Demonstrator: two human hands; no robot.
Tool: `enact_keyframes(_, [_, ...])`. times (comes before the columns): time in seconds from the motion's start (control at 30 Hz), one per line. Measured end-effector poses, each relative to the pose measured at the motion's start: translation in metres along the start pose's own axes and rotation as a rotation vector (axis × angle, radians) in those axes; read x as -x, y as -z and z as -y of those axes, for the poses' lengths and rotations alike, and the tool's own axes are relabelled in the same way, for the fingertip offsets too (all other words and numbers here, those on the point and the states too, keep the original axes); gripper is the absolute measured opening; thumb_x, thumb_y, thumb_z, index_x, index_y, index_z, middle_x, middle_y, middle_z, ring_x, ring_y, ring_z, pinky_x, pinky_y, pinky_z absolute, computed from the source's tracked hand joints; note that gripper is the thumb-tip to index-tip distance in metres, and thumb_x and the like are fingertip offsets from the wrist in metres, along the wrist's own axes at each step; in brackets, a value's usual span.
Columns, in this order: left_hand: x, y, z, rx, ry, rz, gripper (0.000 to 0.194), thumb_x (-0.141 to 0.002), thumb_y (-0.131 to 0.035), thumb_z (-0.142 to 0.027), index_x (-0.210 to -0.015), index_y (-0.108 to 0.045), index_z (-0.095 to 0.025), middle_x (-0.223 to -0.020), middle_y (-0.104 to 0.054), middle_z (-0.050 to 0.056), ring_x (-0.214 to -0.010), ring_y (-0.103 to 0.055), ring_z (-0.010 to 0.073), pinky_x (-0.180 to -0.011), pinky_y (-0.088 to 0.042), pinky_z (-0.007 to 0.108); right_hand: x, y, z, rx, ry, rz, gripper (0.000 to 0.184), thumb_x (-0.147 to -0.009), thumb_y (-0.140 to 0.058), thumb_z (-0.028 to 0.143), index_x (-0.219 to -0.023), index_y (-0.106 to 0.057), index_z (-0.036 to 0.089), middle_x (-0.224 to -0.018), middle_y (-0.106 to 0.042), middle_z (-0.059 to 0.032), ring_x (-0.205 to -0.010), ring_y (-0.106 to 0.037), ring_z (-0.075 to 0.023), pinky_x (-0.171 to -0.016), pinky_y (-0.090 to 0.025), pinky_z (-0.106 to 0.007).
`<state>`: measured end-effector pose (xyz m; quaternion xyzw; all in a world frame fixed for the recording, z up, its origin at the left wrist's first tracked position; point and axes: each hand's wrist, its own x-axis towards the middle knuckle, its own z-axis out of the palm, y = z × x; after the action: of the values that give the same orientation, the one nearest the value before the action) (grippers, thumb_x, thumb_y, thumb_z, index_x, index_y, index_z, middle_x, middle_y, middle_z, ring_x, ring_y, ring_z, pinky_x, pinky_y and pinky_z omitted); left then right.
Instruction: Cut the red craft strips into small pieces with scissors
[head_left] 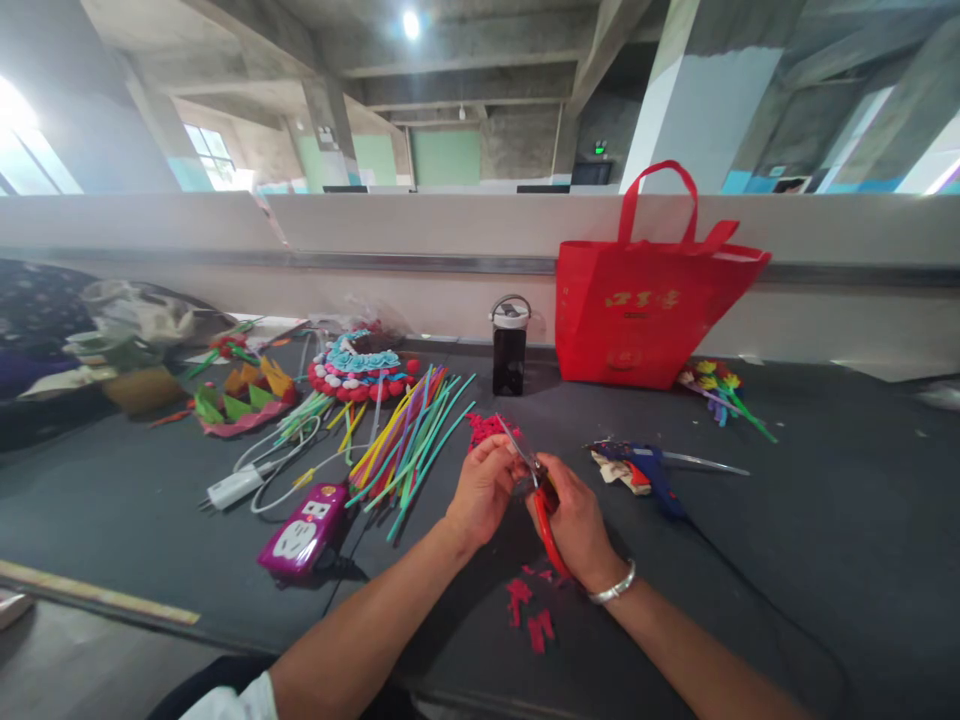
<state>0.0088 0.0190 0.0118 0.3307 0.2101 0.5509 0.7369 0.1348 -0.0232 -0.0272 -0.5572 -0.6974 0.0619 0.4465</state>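
light: ceiling lamp point(411, 24), glaring far-left window point(24, 150) | room: dim | detail: soft | edges: stretched

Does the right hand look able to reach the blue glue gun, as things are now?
Probably yes: the glue gun lies close beside the right hand, with nothing standing between, though the scissors in that hand would likely need putting down.

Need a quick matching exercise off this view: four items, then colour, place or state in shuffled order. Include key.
1. Scissors
2. Tote bag
3. Glue gun
4. Bottle

A. Blue, lying on its side
B. Upright, with a white lid
C. Held in the right hand
D. Red, with gold printing

Pairs: 1-C, 2-D, 3-A, 4-B
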Motion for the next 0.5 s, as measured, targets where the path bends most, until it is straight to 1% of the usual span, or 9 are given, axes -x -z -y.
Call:
enact_keyframes(0.1, [0.0005, -0.0009, -0.0005, 0.015, 0.001, 0.006, 0.017, -0.069, -0.076, -0.024, -0.071, -0.064, -0.013, -0.064, -0.060, 0.000, -0.060, -0.053, 0.0093, -0.061, -0.042, 0.022, 0.0009, -0.0017, -0.0018, 0.014, 0.027, -0.033, 0.040, -0.080, -0.051, 0.014, -0.120, -0.052, 0.017, -0.109, -0.066, -0.0105, -0.098, -0.065, -0.0233, -0.087, -0.052, -0.037])
enact_keyframes(0.2, [0.0008, -0.0012, -0.0007, 0.028, 0.005, 0.014, 0.015, -0.070, -0.076, -0.023, -0.071, -0.064, -0.013, -0.065, -0.061, 0.000, -0.060, -0.053, 0.0091, -0.062, -0.042, 0.022, 0.0016, -0.0026, -0.0028, 0.024, 0.036, -0.040, 0.041, -0.080, -0.051, 0.014, -0.121, -0.053, 0.016, -0.107, -0.067, -0.0111, -0.097, -0.065, -0.0236, -0.087, -0.053, -0.038])
enact_keyframes(0.33, [0.0010, -0.0001, 0.0003, 0.036, 0.002, 0.013, 0.015, -0.069, -0.076, -0.023, -0.071, -0.064, -0.013, -0.066, -0.062, 0.000, -0.060, -0.054, 0.0094, -0.062, -0.042, 0.023, 0.0024, -0.0030, -0.0031, 0.025, 0.029, -0.042, 0.040, -0.080, -0.052, 0.015, -0.120, -0.054, 0.016, -0.107, -0.068, -0.0111, -0.096, -0.066, -0.0237, -0.086, -0.054, -0.038])
enact_keyframes(0.5, [0.0015, 0.0004, 0.0006, 0.028, 0.006, 0.015, 0.015, -0.069, -0.076, -0.023, -0.071, -0.064, -0.013, -0.065, -0.061, 0.000, -0.059, -0.053, 0.0091, -0.062, -0.041, 0.023, 0.0032, -0.0042, -0.0040, 0.033, 0.059, -0.071, 0.040, -0.081, -0.051, 0.016, -0.121, -0.054, 0.015, -0.108, -0.067, -0.0122, -0.098, -0.066, -0.0237, -0.086, -0.054, -0.038])
